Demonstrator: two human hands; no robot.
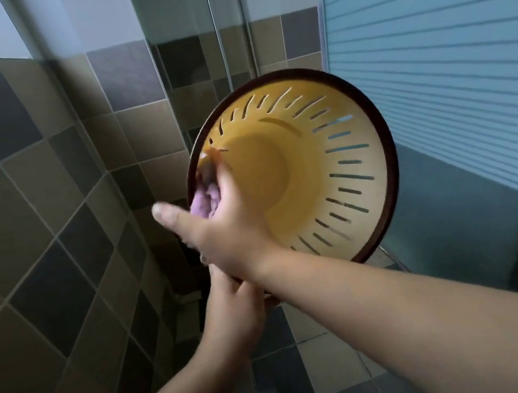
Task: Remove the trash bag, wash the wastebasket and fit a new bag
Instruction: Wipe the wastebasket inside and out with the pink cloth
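A yellow slotted wastebasket (324, 164) with a dark brown rim is held up in the air, its open mouth tilted toward me, with no bag in it. My left hand (232, 308) grips the rim at its lower edge from below. My right hand (221, 227) reaches inside and presses a purple cloth (205, 202) against the inner left wall, thumb sticking out to the left. The hand and cloth are blurred by motion.
Brown and grey tiled walls stand close on the left and behind. A glass shower screen (434, 61) with frosted stripes is on the right, with a shower pipe (216, 30) behind the basket. The tiled floor (317, 376) lies below.
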